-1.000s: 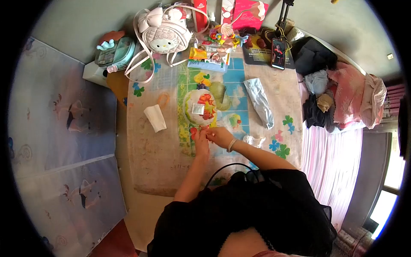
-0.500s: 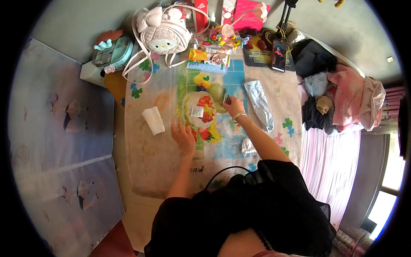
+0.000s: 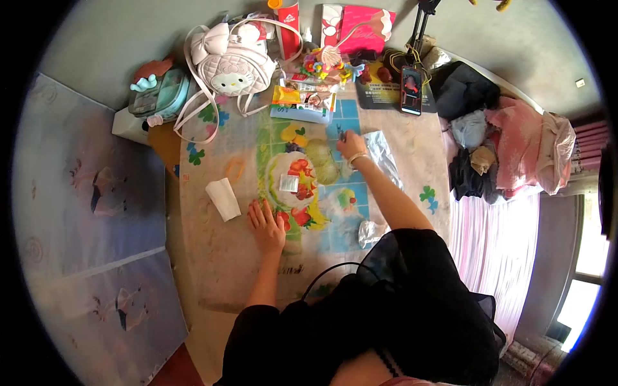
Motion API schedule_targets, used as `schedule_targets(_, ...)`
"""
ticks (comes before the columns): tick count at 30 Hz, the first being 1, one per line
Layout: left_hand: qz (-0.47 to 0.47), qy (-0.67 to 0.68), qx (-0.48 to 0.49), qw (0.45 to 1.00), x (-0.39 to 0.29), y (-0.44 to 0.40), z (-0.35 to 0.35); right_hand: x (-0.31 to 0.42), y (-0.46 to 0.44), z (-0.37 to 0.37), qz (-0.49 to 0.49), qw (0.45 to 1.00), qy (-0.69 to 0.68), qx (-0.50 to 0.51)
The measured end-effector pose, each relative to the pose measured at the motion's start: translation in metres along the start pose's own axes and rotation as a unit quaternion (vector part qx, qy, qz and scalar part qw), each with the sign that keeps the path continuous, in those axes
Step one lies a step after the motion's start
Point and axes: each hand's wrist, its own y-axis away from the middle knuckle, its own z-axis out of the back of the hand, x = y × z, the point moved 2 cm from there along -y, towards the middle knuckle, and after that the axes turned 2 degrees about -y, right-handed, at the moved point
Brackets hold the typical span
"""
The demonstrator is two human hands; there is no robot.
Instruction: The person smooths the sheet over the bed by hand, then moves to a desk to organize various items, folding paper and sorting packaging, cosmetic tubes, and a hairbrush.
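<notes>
My left hand [image 3: 266, 226] lies with its fingers spread on the table, beside the printed fruit picture. Farther forward, my right hand [image 3: 351, 147] has its fingers pressed together on something small and dark that I cannot make out. A silver foil-like sleeve [image 3: 384, 159] lies just right of that hand. On the printed plate sits a small white packet [image 3: 289, 183]. A folded white tissue [image 3: 223, 199] rests left of my left hand, and a crumpled whitish wrapper [image 3: 371, 233] is near my right forearm.
A pink cat-face bag [image 3: 233, 67] stands at the back left, beside a teal case [image 3: 170, 94]. Snack packets [image 3: 302, 98] lie at the back centre. A phone [image 3: 411, 90] leans on its stand at the back right. Clothes [image 3: 518, 145] are piled beyond the right edge.
My hands were together over the fruit picture and have parted. My right hand has moved forward and right; my left has come down left onto the table. The view has shifted slightly.
</notes>
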Motion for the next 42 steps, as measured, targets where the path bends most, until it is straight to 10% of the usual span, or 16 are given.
schedule_targets(24, -0.003, -0.015, 0.038, 0.999, 0.000, -0.005, 0.006, 0.009, -0.086, 0.079, -0.034, 0.963, 0.109, -0.243)
schedule_targets(26, 0.006, -0.016, 0.040, 0.999, 0.001, -0.003, 0.003, 0.024, -0.063, 0.068, 0.072, 0.961, 0.078, -0.257)
schedule_targets(27, 0.004, -0.018, 0.039, 0.999, 0.001, -0.003, 0.004, 0.036, -0.043, 0.055, 0.382, 0.815, 0.226, -0.371)
schedule_targets(28, 0.002, -0.018, 0.038, 0.999, 0.000, -0.004, 0.003, 0.029, -0.036, 0.029, 0.203, 0.965, 0.101, -0.129)
schedule_targets(32, 0.006, 0.005, 0.031, 0.999, 0.000, -0.002, 0.003, 0.066, 0.072, -0.044, 0.424, 0.900, 0.047, 0.093)
schedule_targets(37, 0.002, 0.020, 0.016, 1.000, 0.001, -0.001, -0.002, 0.085, 0.104, -0.073, 0.335, 0.920, 0.181, 0.087)
schedule_targets(39, -0.001, 0.006, 0.002, 1.000, 0.001, 0.000, -0.002, 0.080, 0.096, -0.072, 0.213, 0.938, 0.134, 0.239)
schedule_targets(42, 0.002, 0.010, -0.005, 1.000, 0.001, 0.000, -0.002, 0.068, 0.085, -0.063, 0.364, 0.926, 0.080, 0.059)
